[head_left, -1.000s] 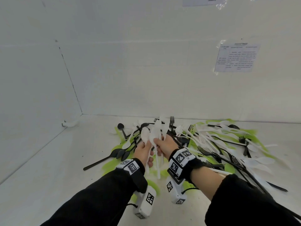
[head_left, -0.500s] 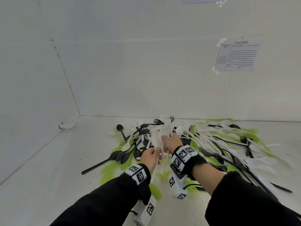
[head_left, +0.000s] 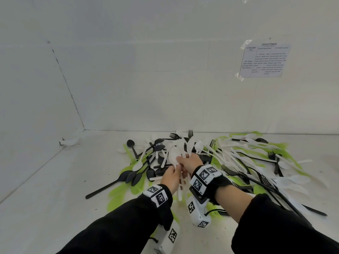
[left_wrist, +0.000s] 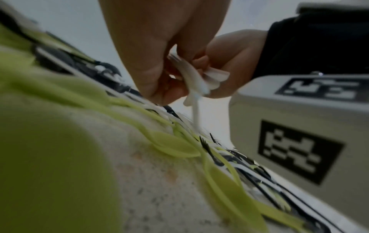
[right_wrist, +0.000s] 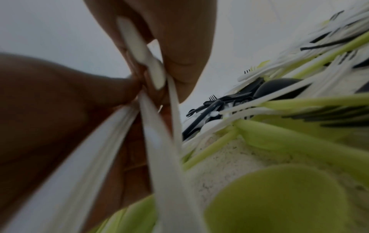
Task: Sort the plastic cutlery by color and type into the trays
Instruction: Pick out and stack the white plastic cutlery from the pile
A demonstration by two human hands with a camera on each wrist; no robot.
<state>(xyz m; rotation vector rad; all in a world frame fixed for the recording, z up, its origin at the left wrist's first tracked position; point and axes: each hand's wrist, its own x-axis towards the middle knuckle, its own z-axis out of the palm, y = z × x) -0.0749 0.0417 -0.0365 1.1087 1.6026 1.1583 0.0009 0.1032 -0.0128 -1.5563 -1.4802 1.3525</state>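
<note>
My two hands meet over the near side of the cutlery pile (head_left: pixel 238 162), both gripping one bundle of white spoons (head_left: pixel 175 154), bowls up and handles pointing down toward me. My right hand (head_left: pixel 184 161) wraps the bundle just under the bowls. Right below it, my left hand (head_left: pixel 174 170) pinches the handles. The left wrist view shows my left hand (left_wrist: pixel 175 75) pinching the white handles (left_wrist: pixel 196 85). In the right wrist view my right hand (right_wrist: pixel 151 71) clasps the same handles (right_wrist: pixel 159 141). No tray is in view.
Black, white and lime-green spoons and forks lie tangled on the white table, spreading right and back. Black spoons (head_left: pixel 128 177) and green spoons (head_left: pixel 119 196) lie left of my hands. White walls close off the left and back. A paper sheet (head_left: pixel 265 60) hangs on the back wall.
My left hand has slid down the handles, from beside the right hand to just under it. The right hand keeps its grip on the bundle. The pile has not moved.
</note>
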